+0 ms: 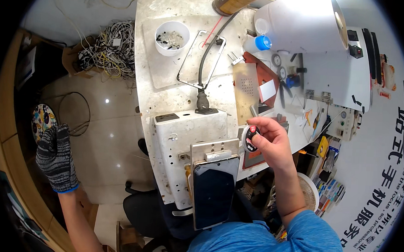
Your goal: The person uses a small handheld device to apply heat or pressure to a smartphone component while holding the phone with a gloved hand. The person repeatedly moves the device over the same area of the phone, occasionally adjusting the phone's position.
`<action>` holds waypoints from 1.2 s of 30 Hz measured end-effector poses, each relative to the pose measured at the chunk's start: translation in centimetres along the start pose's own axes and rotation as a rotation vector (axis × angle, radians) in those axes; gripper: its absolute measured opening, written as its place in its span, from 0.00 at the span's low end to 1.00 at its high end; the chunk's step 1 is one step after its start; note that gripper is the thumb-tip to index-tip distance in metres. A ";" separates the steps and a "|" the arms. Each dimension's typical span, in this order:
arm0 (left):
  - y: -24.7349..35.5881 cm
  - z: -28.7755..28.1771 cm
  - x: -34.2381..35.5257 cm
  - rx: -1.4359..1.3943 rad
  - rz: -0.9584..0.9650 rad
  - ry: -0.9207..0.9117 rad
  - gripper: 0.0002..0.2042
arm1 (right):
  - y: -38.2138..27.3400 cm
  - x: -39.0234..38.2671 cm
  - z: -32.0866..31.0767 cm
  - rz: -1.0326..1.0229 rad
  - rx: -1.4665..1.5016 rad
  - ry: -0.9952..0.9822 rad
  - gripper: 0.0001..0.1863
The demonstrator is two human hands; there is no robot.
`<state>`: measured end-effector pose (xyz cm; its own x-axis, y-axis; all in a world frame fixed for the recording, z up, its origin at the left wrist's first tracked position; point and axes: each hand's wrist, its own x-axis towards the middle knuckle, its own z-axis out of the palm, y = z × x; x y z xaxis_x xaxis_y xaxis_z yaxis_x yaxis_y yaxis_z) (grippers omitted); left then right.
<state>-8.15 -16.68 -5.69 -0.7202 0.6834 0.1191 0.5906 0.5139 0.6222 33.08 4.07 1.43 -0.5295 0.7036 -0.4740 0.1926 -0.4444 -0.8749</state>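
Observation:
My right hand (271,142) is bare and pinches a small round black-and-white spool-like disc (250,138) with a red label, its thumb on the face. Far out to the left, my left hand (57,158) wears a grey-and-black knitted glove with a blue cuff. Its fingers look curled in; whatever they hold is too small or hidden to make out. Behind that glove shows a round, colourfully patterned pad (43,119). Between my hands, a dark-screened phone (214,194), chipped along its upper edge, leans on a metal plate (214,147) fixed to a white metal box (195,125).
On the bench stand a white bowl (172,38) of small parts, a thin rectangular frame (209,58) and a black power cable (202,65) plugged into the box. A blue-capped bottle (259,44) and loose tools lie at right. Tangled cables (110,50) fill a carton at left.

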 end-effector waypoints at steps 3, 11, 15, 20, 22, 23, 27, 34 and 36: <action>-0.1 0.1 0.4 -0.115 -0.114 -0.034 0.12 | 0.0 -0.2 0.1 0.000 0.020 -0.010 0.20; 0.2 0.4 1.7 -0.160 -0.055 0.013 0.12 | -0.4 -0.6 -0.2 0.009 0.049 -0.041 0.21; -0.2 0.7 2.3 -0.149 -0.005 0.018 0.12 | -0.7 -0.7 -0.1 0.019 0.032 -0.035 0.21; 0.8 1.2 3.0 -0.209 -0.093 0.035 0.12 | -0.8 -0.6 -0.1 0.011 0.047 -0.071 0.21; 1.2 1.6 3.4 -0.233 -0.135 0.048 0.12 | -0.7 -0.7 -0.1 -0.001 0.054 -0.080 0.21; 1.6 1.6 3.5 -0.246 -0.137 0.044 0.11 | -0.6 -0.8 -0.1 -0.007 0.057 -0.082 0.21; 2.9 1.6 3.8 -0.311 -0.170 0.030 0.10 | -0.4 -0.8 -0.1 -0.036 0.068 -0.083 0.21; 1.0 1.1 3.2 -0.473 -0.217 0.034 0.10 | -0.6 -1.1 0.0 -0.026 0.054 -0.114 0.22; 0.4 0.8 2.9 -0.372 -0.162 0.025 0.09 | -0.6 -1.0 0.0 -0.019 0.055 -0.110 0.22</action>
<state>-9.76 -14.10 -5.72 -0.8043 0.5941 0.0122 0.2998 0.3880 0.8715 33.55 3.59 2.42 -0.6202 0.6486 -0.4411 0.1377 -0.4636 -0.8753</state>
